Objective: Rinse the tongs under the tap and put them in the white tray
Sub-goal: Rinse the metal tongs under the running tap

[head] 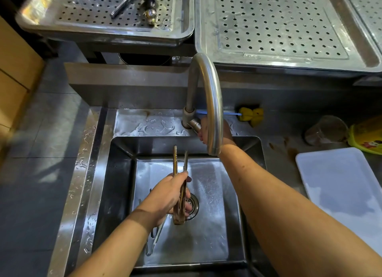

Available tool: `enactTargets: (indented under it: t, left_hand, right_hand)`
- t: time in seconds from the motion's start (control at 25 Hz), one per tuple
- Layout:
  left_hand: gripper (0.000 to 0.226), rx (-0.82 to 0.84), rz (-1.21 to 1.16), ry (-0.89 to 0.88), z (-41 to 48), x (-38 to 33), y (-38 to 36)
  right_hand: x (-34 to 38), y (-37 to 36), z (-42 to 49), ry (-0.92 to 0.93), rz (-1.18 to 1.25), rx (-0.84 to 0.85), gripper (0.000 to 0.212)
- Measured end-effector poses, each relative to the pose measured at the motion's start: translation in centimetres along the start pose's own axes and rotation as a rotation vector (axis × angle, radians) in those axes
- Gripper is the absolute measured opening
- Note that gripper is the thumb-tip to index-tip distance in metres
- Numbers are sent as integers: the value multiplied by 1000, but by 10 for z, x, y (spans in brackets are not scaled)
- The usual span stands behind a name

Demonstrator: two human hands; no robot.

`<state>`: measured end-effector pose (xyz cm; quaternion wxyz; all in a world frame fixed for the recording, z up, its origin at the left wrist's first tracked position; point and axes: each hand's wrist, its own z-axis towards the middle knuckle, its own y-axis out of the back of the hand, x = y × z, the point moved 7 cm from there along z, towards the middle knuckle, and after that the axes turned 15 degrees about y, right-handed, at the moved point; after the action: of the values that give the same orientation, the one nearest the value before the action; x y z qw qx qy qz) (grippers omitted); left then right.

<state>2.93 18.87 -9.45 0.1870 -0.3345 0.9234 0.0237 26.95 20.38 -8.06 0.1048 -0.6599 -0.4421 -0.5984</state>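
My left hand [171,196] grips a pair of metal tongs [179,186] over the steel sink [124,194], their toothed tips pointing away from me, left of the spout mouth. My right hand [206,132] reaches behind the curved tap [208,103] and holds its lever at the base; the spout hides most of the fingers. No water is visibly running. The white tray [341,186] lies on the counter to the right of the sink. A second utensil [158,233] lies on the sink floor under my left wrist.
Perforated steel drain trays [279,29] stand behind the sink, the left one [103,14] holding utensils. A yellow bottle brush [251,114], a plastic cup [325,130] and a yellow container [365,136] sit on the counter at the right. The drain [193,205] is mid-sink.
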Motion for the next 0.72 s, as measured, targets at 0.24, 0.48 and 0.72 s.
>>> enactTargets:
  t: [0.24, 0.48, 0.72]
  left_hand:
    - [40, 27, 49, -10, -1, 2, -3]
    - [63, -13, 6, 12, 3, 1, -8]
    - [75, -124, 71, 43, 7, 14, -9]
  right_hand:
    - [8, -1, -11, -21, 58, -54, 30]
    - [-10, 1, -90, 0, -88, -97, 20]
    - [-46, -55, -151, -288, 206, 75, 22]
